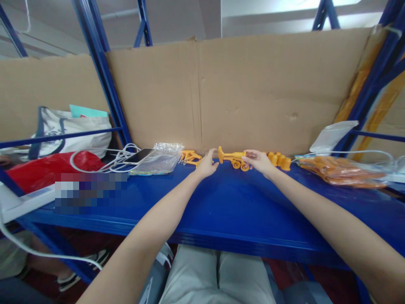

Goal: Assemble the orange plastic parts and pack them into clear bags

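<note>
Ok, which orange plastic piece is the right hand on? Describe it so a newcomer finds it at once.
Start at the blue metal shelf in front of the brown cardboard backing. Near the back edge, midway along, the right hand grips a long orange plastic part with a flared end and ring loops. Unlike the orange pieces beside it, it is lifted between both hands.

Lighting: I read even, fairly bright overhead light, strongest at the top right. The glossy blue metal shelf (pixel 221 211) shows soft sheen and only faint shadows. Clear crinkled plastic bag (pixel 161 158) near the shelf's back edge glints. Distortion: wide-angle bending of blue steel uprights (pixel 104 71) at both sides. One pixelated patch, left. Focus: mildly soft throughout.
</note>
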A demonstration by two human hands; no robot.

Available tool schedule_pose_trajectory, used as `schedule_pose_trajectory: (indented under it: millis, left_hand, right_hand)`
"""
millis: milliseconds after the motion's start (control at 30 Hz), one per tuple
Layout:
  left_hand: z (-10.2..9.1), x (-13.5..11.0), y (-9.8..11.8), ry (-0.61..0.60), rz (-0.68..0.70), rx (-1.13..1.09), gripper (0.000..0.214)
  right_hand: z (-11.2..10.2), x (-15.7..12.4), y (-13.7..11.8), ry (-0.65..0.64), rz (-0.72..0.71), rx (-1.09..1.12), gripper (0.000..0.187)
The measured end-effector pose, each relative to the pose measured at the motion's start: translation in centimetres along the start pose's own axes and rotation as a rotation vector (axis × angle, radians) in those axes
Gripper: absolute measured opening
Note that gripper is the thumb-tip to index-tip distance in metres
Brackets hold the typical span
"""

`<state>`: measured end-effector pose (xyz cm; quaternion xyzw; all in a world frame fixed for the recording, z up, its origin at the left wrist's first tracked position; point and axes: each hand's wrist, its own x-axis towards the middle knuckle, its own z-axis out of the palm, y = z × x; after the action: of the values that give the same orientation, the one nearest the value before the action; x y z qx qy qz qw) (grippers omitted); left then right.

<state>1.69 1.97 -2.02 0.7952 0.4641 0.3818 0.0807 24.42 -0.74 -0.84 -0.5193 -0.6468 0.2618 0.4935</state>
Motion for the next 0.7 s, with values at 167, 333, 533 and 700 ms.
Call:
schedule_pose_trajectory:
  millis: [167,333,533,700]
  left_hand:
    - [-0.5,0.0,-1.4,0.0,-0.115,0.27,0.046]
    - [-0.6,-0.2,-2.3,-0.215,-0.247,0.387,0.038]
    - [-0.9,-0.3,-2.0,-0.279,-0.283,0.391,0.043]
    - [-0.8,-0.3,-2.2,-0.25,-0.283,0.443,0.036]
  right_hand:
    - [-0.1,1.9,-0.4,0.2,-0.215,-0.42,0.038]
    - [1.6,1.8,-1.7,0.13,-0.358,-0.979,0.033]
    - [4.7,1.0,-2.6,-0.077,-0.439,-1.355,0.033]
    - [5.6,0.6,-1.7,-0.113,-0.468,-1.371,0.038]
